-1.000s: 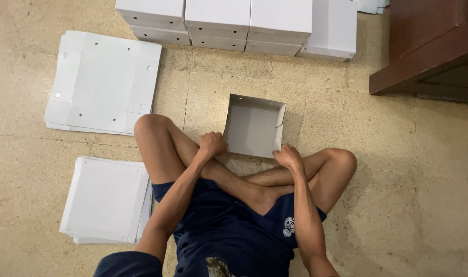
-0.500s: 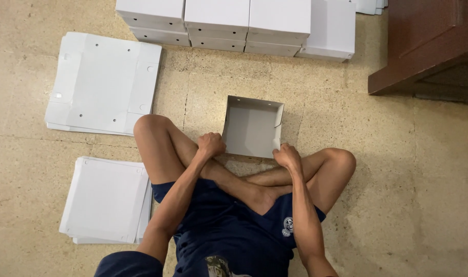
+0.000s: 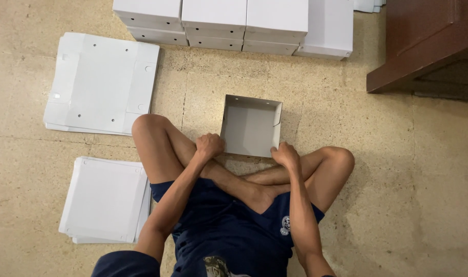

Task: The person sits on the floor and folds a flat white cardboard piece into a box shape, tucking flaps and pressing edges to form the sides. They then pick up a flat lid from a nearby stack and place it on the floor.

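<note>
Seated cross-legged on the floor (image 3: 408, 169). Left hand (image 3: 209, 146) and right hand (image 3: 286, 154) each closed in a tight grip on the near corners of the half-folded white box (image 3: 250, 128), resting just beyond the shins. Flat blanks (image 3: 100, 82) lying left.

The floor (image 3: 398, 169) is beige stone. On it lie an open box (image 3: 250, 128), two stacks of flat sheets (image 3: 98, 82) (image 3: 105, 200), and a row of folded boxes (image 3: 244, 23).

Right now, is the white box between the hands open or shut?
Open: the white box shows its bare inside, walls up, no lid; both hands grip its near corners.
</note>
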